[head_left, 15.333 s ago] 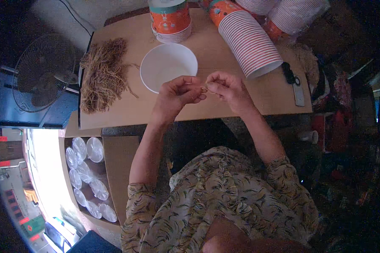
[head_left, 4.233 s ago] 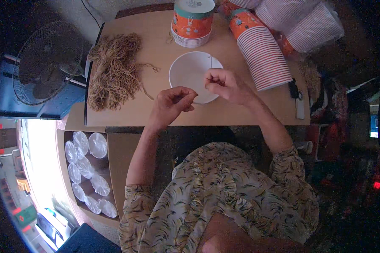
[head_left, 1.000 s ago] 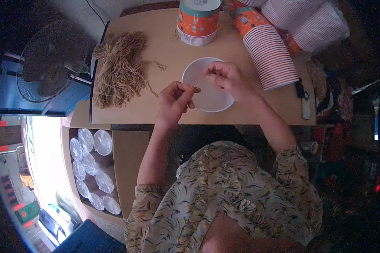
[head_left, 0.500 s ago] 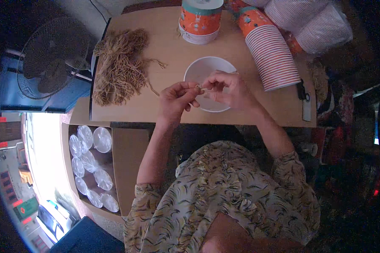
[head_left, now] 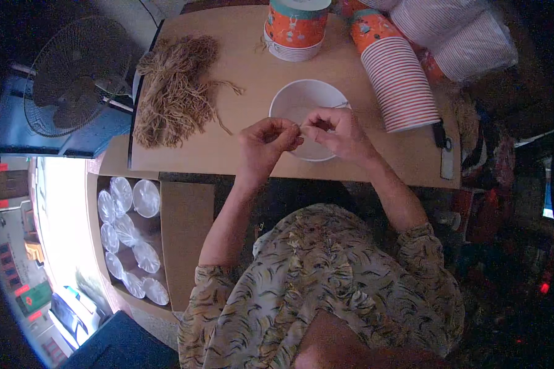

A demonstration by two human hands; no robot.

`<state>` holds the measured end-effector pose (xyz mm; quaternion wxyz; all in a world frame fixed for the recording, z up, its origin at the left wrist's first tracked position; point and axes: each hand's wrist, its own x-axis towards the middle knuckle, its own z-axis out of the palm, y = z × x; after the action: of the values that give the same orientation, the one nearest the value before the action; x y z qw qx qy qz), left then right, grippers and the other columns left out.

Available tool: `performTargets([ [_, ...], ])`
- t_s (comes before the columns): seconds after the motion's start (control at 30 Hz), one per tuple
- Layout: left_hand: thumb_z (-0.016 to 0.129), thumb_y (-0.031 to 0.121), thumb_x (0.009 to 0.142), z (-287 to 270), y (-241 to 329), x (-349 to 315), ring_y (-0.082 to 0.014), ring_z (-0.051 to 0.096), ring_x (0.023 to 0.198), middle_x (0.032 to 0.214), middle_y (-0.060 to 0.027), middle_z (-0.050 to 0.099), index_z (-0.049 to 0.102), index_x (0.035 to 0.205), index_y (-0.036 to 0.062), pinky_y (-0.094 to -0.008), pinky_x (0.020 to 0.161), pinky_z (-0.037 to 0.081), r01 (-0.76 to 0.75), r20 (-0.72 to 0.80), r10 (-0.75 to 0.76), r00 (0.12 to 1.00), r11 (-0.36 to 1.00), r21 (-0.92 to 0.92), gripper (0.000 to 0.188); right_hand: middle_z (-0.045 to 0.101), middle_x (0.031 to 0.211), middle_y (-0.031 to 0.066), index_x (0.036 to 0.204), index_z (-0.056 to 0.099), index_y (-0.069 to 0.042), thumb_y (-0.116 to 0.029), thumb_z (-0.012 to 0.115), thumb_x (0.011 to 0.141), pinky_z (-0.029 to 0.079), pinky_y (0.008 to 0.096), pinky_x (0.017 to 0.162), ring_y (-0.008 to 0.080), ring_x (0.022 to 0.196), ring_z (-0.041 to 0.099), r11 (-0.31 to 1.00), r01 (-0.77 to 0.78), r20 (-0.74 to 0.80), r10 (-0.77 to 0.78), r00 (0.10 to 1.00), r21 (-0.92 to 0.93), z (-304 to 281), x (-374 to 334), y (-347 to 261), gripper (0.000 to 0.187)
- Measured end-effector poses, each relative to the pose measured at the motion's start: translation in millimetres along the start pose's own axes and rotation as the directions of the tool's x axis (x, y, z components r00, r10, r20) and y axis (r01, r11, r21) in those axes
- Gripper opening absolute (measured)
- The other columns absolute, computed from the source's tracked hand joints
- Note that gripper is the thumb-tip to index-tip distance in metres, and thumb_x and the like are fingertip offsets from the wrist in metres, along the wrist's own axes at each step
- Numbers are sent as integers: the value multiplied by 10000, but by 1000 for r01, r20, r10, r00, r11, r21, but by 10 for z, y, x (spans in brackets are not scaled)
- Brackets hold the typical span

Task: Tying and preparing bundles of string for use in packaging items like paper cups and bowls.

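Note:
Over the near side of a round white tub [head_left: 287,97], my two hands meet fingertip to fingertip. My left hand [head_left: 266,142] is closed in a pinch on a small bit of beige cord. My right hand [head_left: 343,134] pinches at the same spot, thumb against forefinger; the cord is mostly hidden between the fingers. The tub stands open side up on the table, its near wall partly covered by my hands. A thin dark piece [head_left: 341,104] shows at its right rim. Left of the hands lies a bundle of brown twine [head_left: 175,92], loose strands trailing right.
An orange and white stack of paper tubs [head_left: 295,34] stands upside down at the back. Nested tubs [head_left: 400,83] lie along the right, with plastic-wrapped stacks [head_left: 474,46] behind. A flat grey tool [head_left: 447,163] is at the right edge. A carton [head_left: 188,240] holds bagged white stacks; a fan [head_left: 83,77] stands left.
My right hand's fingers have closed in to meet the left fingertips, and the loop of cord that showed there is now mostly covered. The view has shifted slightly.

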<state>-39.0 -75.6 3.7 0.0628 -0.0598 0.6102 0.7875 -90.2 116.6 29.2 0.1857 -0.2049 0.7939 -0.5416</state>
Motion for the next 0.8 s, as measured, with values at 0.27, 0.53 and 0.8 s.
performTargets([
  [0.27, 682, 100, 915, 2, 35, -8, -167, 694, 816, 913, -108, 722, 674, 1006, -32, -285, 747, 569, 28, 5, -27, 1000, 998, -64, 161, 641, 744, -13, 881, 685, -12, -188, 675, 891, 477, 235, 651, 52, 701, 566, 984, -56, 31, 51, 998, 169, 7, 37, 80, 177],
  [0.53, 677, 63, 913, 57, 42, -29, -145, 696, 812, 875, -104, 721, 688, 985, -64, -261, 739, 572, -81, 14, 80, 997, 996, 26, 146, 613, 763, -14, 861, 658, -2, -188, 638, 909, 437, 230, 647, 55, 691, 528, 970, -103, 54, 94, 994, 220, -12, 49, 63, 193],
  [0.8, 686, 80, 912, 47, 70, -33, -126, 685, 794, 886, -85, 724, 697, 985, -48, -240, 733, 559, -67, 41, 66, 997, 997, 35, 148, 619, 713, -14, 859, 680, -5, -217, 662, 908, 417, 224, 556, 47, 617, 515, 958, -56, -2, 59, 998, 280, 27, 54, 166, 218],
])
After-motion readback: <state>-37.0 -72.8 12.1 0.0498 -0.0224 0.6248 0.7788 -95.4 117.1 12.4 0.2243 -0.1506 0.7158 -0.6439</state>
